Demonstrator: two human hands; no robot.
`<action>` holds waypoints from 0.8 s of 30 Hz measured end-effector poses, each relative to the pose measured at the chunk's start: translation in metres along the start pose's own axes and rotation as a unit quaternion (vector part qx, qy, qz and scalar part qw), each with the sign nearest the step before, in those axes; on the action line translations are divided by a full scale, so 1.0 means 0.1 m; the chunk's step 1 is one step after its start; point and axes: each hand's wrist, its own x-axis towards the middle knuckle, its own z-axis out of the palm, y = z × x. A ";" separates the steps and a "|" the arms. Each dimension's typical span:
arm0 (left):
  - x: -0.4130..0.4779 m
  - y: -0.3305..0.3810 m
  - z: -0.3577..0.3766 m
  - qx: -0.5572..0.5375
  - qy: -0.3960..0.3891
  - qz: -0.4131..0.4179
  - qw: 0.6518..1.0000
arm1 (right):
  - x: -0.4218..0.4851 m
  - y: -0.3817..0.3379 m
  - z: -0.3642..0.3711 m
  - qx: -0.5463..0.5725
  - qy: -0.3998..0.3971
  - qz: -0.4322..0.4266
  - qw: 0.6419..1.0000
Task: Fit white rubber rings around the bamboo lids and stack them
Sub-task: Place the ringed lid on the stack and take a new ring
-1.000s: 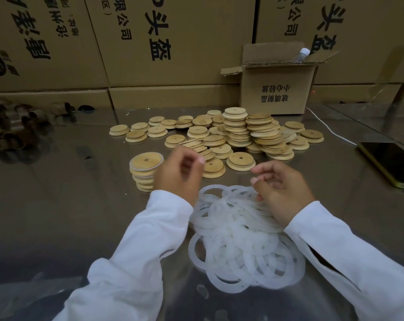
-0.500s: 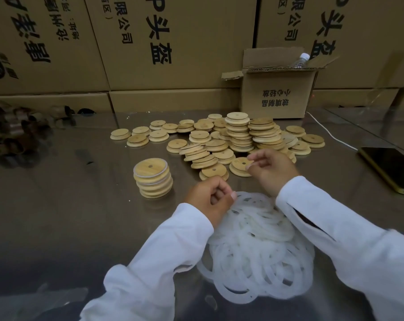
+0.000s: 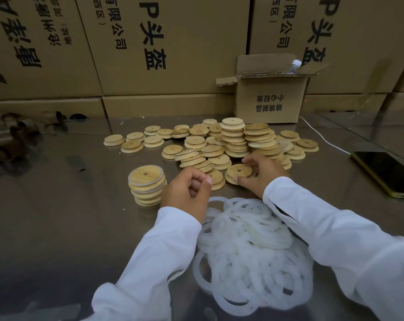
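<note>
A: From the head camera, where do our hands sit?

B: Our right hand [image 3: 259,174] reaches over the near edge of the loose lids [image 3: 233,140]. Thumb and fingers pinch one bamboo lid [image 3: 239,171] by its rim, and it lies tilted on another lid. Our left hand [image 3: 187,188] is curled into a fist, fingers folded onto the palm, just above the far edge of the white rubber rings [image 3: 249,251].

A: And the finished ones?

B: The stack [image 3: 147,185] stands just left of our left hand, close but apart from it. Pale ring edges show between its lids.

A: Where do we have room?

B: Left of the stack the table [image 3: 68,216] runs bare as far as the dark scraps [image 3: 8,135] at the far left. The rings lie heaped between our sleeves, spilling toward us. On the right, a bare strip separates our right hand from the phone [image 3: 386,172], and a white cable [image 3: 321,137] crosses the table toward the phone.

A: The back edge?

B: Large cartons [image 3: 173,42] wall it off. The small open box [image 3: 270,98] stands just behind the lids, with a bottle [image 3: 294,66] poking out.
</note>
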 end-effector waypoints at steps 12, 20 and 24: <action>-0.01 0.09 0.00 -0.083 -0.001 -0.063 0.995 | -0.81 -0.44 -0.25 0.061 0.082 -0.311 0.945; 0.01 0.06 0.01 -0.227 -0.098 -0.168 0.954 | -0.84 -0.37 -0.13 0.031 0.125 -0.340 0.932; 0.04 0.05 -0.02 -0.214 -0.051 -0.157 0.963 | -0.82 -0.34 -0.15 0.062 0.070 -0.312 0.946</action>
